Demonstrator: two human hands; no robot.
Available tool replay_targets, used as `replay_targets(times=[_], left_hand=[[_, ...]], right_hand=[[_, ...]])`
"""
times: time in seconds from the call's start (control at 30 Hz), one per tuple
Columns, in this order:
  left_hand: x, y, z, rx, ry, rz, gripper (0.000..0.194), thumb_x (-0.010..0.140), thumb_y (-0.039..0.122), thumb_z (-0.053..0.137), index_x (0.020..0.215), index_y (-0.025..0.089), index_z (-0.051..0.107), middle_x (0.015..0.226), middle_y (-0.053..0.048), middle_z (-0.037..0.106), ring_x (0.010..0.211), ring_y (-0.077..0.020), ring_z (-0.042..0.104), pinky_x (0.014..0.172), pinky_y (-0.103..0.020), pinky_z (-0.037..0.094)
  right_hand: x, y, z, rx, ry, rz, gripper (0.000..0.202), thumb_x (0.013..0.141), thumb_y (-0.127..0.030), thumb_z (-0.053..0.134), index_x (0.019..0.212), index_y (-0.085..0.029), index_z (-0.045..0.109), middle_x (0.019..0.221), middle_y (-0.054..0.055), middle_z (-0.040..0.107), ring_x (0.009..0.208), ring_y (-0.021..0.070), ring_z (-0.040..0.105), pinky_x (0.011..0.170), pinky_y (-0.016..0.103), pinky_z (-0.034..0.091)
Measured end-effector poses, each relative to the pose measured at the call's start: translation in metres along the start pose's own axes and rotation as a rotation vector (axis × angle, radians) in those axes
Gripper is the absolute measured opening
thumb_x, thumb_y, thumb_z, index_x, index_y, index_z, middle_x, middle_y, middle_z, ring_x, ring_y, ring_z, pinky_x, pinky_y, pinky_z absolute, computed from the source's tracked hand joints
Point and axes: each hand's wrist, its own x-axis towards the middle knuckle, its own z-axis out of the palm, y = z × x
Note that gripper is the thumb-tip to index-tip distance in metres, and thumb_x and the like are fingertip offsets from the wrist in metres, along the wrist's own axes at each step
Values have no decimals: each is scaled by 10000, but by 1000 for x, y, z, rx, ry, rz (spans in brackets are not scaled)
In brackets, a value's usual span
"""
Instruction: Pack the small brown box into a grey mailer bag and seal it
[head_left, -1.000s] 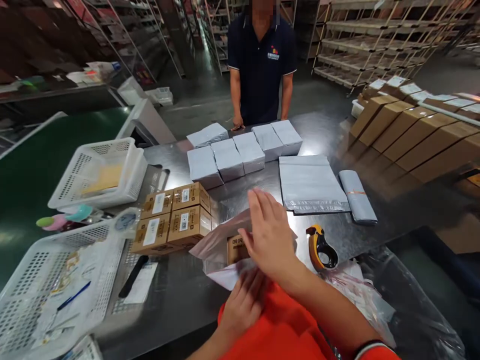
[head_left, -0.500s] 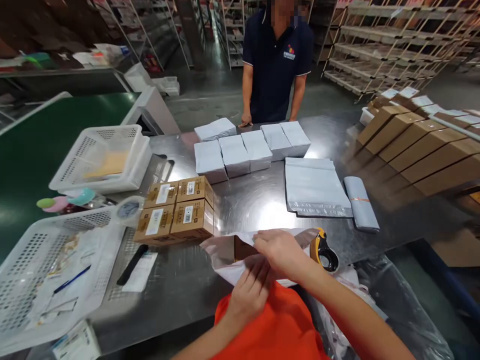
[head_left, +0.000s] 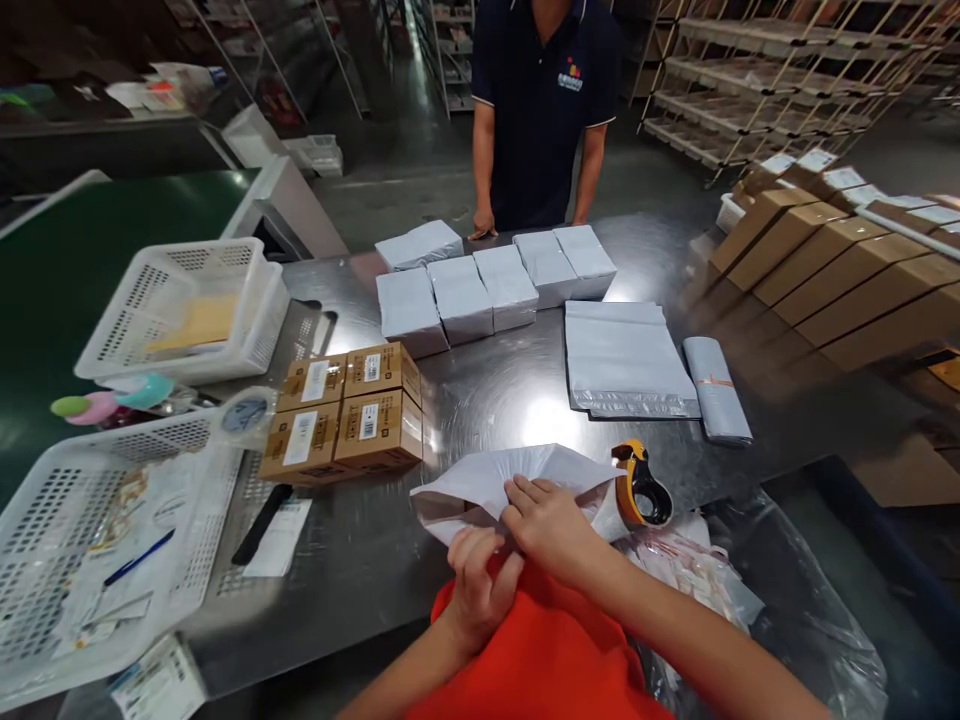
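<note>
1. Grey plastic is what you have in both hands: the mailer bag lies at the near edge of the steel table, just left of the tape dispenser and touching it or nearly so.

2. Your right hand lies on the bag's near flap with fingers bent and pressing down; your left hand pinches the same flap from below, fingers curled closed on the plastic. Whatever is inside the bag is hidden.

3. Risk, as I judge it: the bag sits close to the table edge, partly over your lap. If your pinch loosens while you fold, it could slide off toward you.

4. The dispenser sits right against the bag's right corner. A sweep of your right forearm could knock it off the table, or the corner of the plastic could catch on it.

5. The flap looks puffed and uneven. Pressing it down like that may seal in a crease, or leave the mouth partly open.

6. Left of the dispenser and farther off, the brown boxes stand well clear. Beyond them the wrapped parcels lie in front of another person, whose hands rest at the far edge, well apart from yours.
</note>
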Motion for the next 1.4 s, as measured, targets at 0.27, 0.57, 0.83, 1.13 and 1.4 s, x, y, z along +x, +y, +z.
replay_targets(times=[0.27,0.57,0.83,1.13,1.4], left_hand=[[56,1,-42,110,-32,7,254,857,114,555,1104,164,583,1527,-193,414,1514,-293,162,1221,-570,74],[115,-38,-79,353,-227,256,272,923,85,458,1048,147,692,1391,-140,592,1517,-234,136,1201,-576,-104],[101,-31,-93,303,-239,355,258,933,89,458,800,130,676,1287,-142,668,1407,-246,420,1236,-512,106],[86,-11,-72,340,-295,267,381,913,59,406,1220,-6,621,1302,-215,639,1324,-274,519,1241,-479,162],[54,-11,-41,398,-230,282,334,867,8,383,951,13,706,1006,-189,754,1002,-273,711,973,-415,541]], right_hand=[[-3,-4,2,-74,48,-15,133,915,-205,616,981,-116,689,1190,179,697,1115,278,671,861,360,579],[-2,-6,9,-91,58,-20,110,918,-154,577,925,-105,675,1187,211,683,1112,294,662,843,388,576],[-3,-10,6,-44,31,-12,106,922,-150,573,902,-108,669,1134,220,684,1078,293,658,808,393,575],[-1,-7,10,-62,38,-33,192,946,-168,540,1030,-65,679,1210,253,659,1146,311,643,872,412,574],[-11,-8,21,-121,151,-57,162,940,-185,553,984,-81,669,1210,229,675,1131,311,658,871,403,573]])
